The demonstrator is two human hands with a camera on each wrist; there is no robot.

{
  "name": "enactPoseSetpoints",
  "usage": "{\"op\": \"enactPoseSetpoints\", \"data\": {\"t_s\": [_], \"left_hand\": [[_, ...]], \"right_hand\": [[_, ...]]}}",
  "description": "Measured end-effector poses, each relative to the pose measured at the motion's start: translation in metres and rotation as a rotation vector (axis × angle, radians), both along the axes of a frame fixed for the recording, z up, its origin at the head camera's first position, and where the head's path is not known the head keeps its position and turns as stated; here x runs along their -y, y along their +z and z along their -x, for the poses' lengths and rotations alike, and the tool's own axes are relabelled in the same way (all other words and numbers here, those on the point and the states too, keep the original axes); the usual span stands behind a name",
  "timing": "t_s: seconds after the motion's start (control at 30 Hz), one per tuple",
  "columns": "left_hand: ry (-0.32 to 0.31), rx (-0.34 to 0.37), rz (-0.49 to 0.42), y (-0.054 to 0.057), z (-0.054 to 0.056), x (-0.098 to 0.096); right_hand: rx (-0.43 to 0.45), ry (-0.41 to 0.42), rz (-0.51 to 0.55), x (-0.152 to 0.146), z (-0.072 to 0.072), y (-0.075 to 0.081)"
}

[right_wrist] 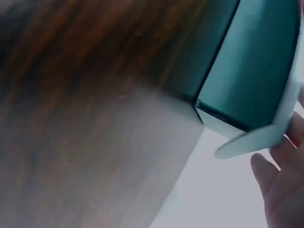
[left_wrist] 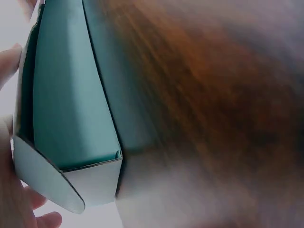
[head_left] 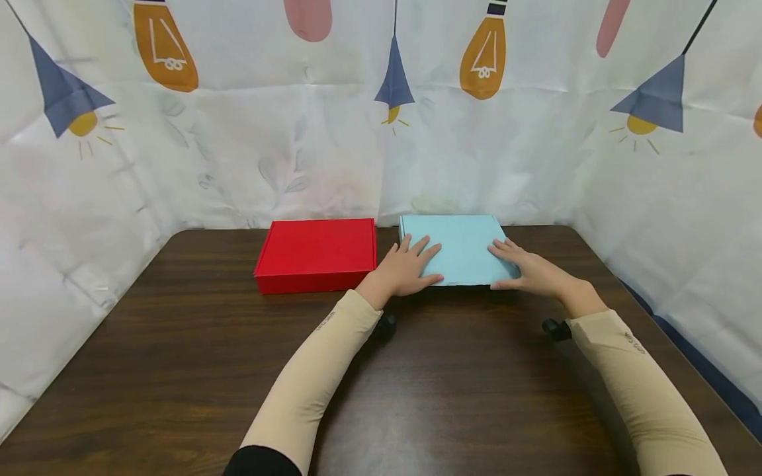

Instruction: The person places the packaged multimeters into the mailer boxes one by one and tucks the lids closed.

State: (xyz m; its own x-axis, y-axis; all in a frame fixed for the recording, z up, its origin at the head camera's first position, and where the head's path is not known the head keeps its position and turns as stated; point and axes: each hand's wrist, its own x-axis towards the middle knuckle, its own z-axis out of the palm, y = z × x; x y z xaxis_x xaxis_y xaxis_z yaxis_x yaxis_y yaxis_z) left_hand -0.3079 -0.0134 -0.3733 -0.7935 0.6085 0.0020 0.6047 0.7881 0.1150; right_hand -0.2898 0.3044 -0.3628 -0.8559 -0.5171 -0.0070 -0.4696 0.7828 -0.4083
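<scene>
A light blue cardboard box (head_left: 461,248) lies at the back of the table, right of centre. My left hand (head_left: 407,268) rests on the left part of its lid with the fingers spread. My right hand (head_left: 532,270) touches the lid's right edge, its fingers fairly straight and its thumb near the front corner. Both wrist views show the box's front from below: the lid stands a little raised, with a side flap (left_wrist: 47,175) on the left and another flap (right_wrist: 251,141) on the right. A gap shows between the lid and the box's front wall (left_wrist: 71,95).
A red cardboard box (head_left: 321,248) lies closed just left of the blue one, near my left wrist. Both stand on a dark wood table (head_left: 178,370). White printed curtains (head_left: 345,152) hang behind the table and on both sides.
</scene>
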Motion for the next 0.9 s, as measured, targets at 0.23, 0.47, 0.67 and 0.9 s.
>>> {"op": "enactPoseSetpoints", "data": {"t_s": [0.23,0.47,0.67,0.9], "left_hand": [[0.019,0.057,-0.011,0.000,0.000,-0.001],[0.029,0.068,-0.015,-0.003,-0.001,-0.003],[0.045,0.058,0.016,-0.005,-0.001,-0.006],[0.063,0.057,0.044,-0.006,-0.001,-0.009]], "right_hand": [[0.071,-0.009,-0.005,0.003,0.003,0.000],[0.072,0.034,0.013,0.008,0.002,-0.005],[0.067,0.056,-0.027,0.012,0.000,-0.003],[0.078,0.031,-0.075,0.015,0.000,0.000]]}}
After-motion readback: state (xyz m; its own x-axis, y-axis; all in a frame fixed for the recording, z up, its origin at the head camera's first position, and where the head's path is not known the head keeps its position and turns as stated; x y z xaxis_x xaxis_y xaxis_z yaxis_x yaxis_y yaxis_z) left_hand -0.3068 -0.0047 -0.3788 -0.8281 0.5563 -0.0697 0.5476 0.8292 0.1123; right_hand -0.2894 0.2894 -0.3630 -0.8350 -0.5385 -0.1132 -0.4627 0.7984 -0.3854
